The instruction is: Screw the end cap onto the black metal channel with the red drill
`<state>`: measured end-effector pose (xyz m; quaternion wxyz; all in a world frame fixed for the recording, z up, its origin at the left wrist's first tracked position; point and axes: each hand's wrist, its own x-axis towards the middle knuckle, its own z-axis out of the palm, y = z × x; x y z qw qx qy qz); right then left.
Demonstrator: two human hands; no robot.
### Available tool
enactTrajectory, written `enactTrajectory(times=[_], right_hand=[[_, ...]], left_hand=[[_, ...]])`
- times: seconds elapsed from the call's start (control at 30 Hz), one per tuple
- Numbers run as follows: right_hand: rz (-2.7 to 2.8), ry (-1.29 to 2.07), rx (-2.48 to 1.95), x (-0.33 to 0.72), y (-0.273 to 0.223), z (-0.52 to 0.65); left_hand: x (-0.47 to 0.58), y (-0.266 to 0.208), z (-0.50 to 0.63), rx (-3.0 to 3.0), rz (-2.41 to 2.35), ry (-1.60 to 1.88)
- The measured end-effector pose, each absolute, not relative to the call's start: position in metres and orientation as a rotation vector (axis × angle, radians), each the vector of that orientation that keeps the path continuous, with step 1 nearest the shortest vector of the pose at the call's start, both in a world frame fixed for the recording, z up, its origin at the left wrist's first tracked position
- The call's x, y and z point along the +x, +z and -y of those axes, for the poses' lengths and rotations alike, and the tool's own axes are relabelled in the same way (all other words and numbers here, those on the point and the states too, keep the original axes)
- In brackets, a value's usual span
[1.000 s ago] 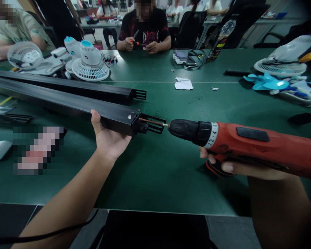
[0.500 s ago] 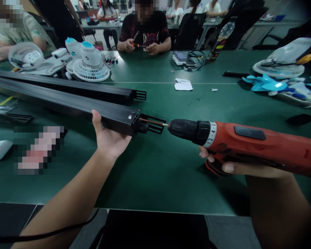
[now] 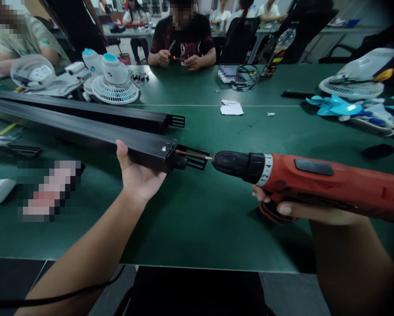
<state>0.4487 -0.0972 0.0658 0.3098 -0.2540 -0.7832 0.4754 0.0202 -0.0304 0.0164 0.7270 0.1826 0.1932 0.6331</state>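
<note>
My left hand (image 3: 141,177) is wrapped from below around the near end of a long black rectangular bar (image 3: 118,134), its thumb up the near side. A slotted black bracket (image 3: 197,163) and a knob-like part (image 3: 180,163) project from the bar's end cap. My right hand (image 3: 302,212) grips the handle of a red cordless drill (image 3: 315,180) with a black chuck. The drill's long thin bit (image 3: 193,155) reaches left across the bracket to the end cap; the tip's exact seat is too small to make out. A second black bar (image 3: 134,116) lies behind the first.
White fan parts (image 3: 114,85) stand at the back left, blue fan blades (image 3: 338,105) at the right. A paper scrap (image 3: 231,107), a bottle (image 3: 277,55) and a coiled cable (image 3: 249,79) lie farther back. A person (image 3: 184,39) sits opposite, working with an orange-handled tool.
The drill's body has shifted very slightly left in the picture, its bit still at the bar's end. My left hand's hold on the bar looks the same.
</note>
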Motion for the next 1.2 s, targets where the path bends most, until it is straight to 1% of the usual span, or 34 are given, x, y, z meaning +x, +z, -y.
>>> enactTrajectory(times=[0.4,0.53,0.73,0.83,1.2], right_hand=[[2.100,1.236,-0.661,0.450,0.068,0.095],[2.064,1.295,-0.688,0.451,0.065,0.096],[2.002,1.345,-0.665,0.449,0.063,0.097],[2.012,1.379,-0.673,0.449,0.063,0.096],[1.974,1.423,-0.681,0.451,0.063,0.095]], left_hand=[[0.031,0.025,0.037,0.434,-0.514,1.432],[0.033,0.030,0.040,0.364,-0.543,1.433],[0.018,0.017,0.031,0.406,-0.416,1.378],[0.016,0.013,0.029,0.426,-0.438,1.380],[0.024,0.019,0.032,0.455,-0.468,1.405]])
